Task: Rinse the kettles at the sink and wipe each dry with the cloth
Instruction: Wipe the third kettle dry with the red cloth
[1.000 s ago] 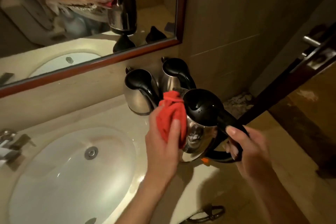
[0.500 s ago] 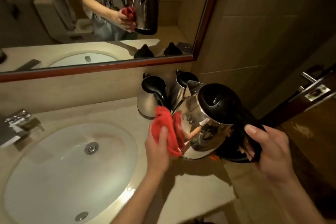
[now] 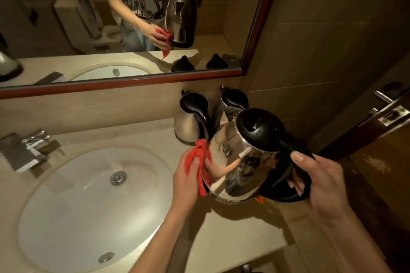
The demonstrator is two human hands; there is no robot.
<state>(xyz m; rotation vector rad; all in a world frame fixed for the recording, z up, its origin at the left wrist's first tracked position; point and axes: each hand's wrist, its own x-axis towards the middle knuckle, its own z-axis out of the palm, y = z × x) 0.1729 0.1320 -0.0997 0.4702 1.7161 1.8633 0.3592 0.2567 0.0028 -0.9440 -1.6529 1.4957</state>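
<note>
Head view of a bathroom vanity. The right hand grips the black handle of a stainless-steel electric kettle, fingers curled round the handle and thumb laid along its top; the kettle is held tilted above the right part of the table, clear of its surface, with its black lid facing up and toward the camera. The left hand clutches a bunched red cloth, fingers curled over it, and presses it against the left side of the kettle's shiny body near the base.

Two further kettles stand upright on the far right of the table against the back wall: a matte steel kettle on the left and a second steel kettle to its right, partly hidden behind the held one; both have black lids and handles.

An oval white sink is set into the table to the left, with a metal drain at its centre and a chrome tap at its far left edge. Above the table hangs a mirror with a dark red frame, in which the person's torso, both hands, the kettle and the cloth are reflected. At far right, a dark door with a metal handle.
</note>
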